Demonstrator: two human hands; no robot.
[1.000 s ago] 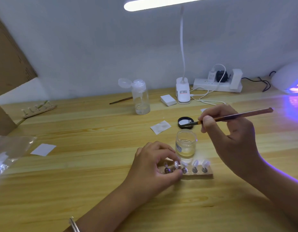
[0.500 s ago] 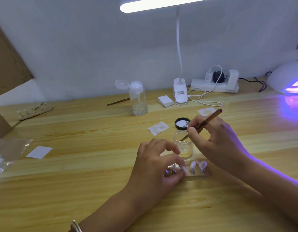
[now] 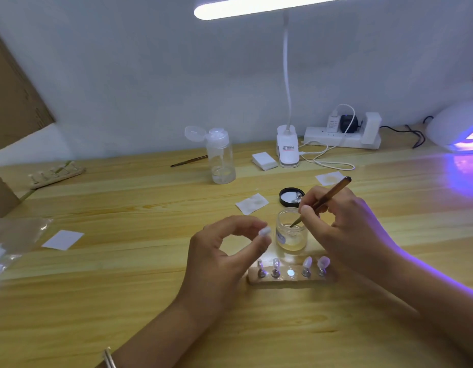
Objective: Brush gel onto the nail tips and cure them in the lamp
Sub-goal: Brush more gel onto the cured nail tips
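Nail tip [image 3: 265, 231] — pale, curved, pinched in left hand [image 3: 216, 261] | right hand [image 3: 344, 229] grips slim brush [image 3: 324, 202] — tip in glass jar [image 3: 291, 239]

Glossy clear glass jar [image 3: 291, 233] (gel inside), smooth pale wooden table [image 3: 124, 274], brown wooden brush [image 3: 323, 201].

Left grip [image 3: 222, 257] pinches; right grip [image 3: 341, 229] curls closed.

Wooden table [image 3: 118, 293] with gel jar [image 3: 290, 239], tip holder [image 3: 283, 281]
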